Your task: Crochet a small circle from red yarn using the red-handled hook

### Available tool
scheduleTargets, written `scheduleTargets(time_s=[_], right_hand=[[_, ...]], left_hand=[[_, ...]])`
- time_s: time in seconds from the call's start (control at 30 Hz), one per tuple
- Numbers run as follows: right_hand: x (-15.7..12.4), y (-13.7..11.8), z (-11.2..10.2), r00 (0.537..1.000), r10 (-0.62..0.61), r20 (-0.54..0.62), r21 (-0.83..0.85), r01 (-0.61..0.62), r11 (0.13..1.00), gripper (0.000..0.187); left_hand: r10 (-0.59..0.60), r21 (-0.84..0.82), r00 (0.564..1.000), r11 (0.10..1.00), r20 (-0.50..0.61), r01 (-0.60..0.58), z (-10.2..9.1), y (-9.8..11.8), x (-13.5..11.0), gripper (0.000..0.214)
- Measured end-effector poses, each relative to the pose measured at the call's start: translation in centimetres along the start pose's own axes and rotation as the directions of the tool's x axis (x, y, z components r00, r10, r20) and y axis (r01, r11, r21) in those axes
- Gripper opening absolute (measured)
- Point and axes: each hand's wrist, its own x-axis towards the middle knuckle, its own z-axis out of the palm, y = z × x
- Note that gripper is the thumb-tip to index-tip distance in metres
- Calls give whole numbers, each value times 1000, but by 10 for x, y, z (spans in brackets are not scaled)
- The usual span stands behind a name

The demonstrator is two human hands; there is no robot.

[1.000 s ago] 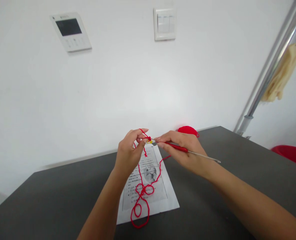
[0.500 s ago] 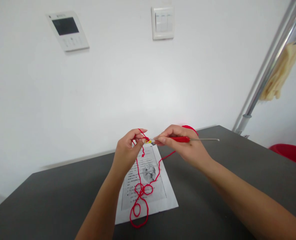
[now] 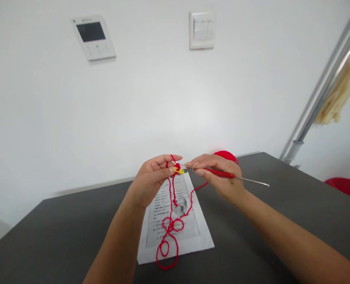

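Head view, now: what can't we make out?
All in the head view:
- Printed sheet: text too small and blurred to read; upper left behind the left hand.
- Crochet hook: the end at the red stitches is too small to tell whether it has caught yarn.
- Yarn ball: lower part behind the right hand.
- Red object at right: cut off by the picture edge; cannot tell what it is.

A panel with a dark screen (image 3: pixel 93 37) and a three-key switch (image 3: pixel 202 30) are mounted on the white wall (image 3: pixel 151 98). At right, cream fabric (image 3: pixel 339 90) hangs beside a slanting metal pole (image 3: pixel 322 88).
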Motion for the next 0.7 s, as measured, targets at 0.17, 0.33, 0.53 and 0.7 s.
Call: scheduleTargets(time_s=[0.17, 0.33, 0.53, 0.7], right_hand=[[3, -1, 3, 956, 288, -58, 266, -263, 927, 12], [7, -7, 7, 900, 433, -55, 427, -371, 824, 21], [12, -15, 5, 858, 513, 23, 516, -449, 729, 22], [14, -18, 0, 829, 545, 125, 581, -507, 637, 21]], left_hand=[[191, 223, 980, 959, -52, -176, 7, -2, -5, 19], [366, 457, 930, 834, -35, -311, 9, -3, -9, 20], [577, 664, 810, 565, 107, -490, 13, -5, -10, 28], [742, 757, 592, 180, 314, -628, 14, -7, -7, 23]])
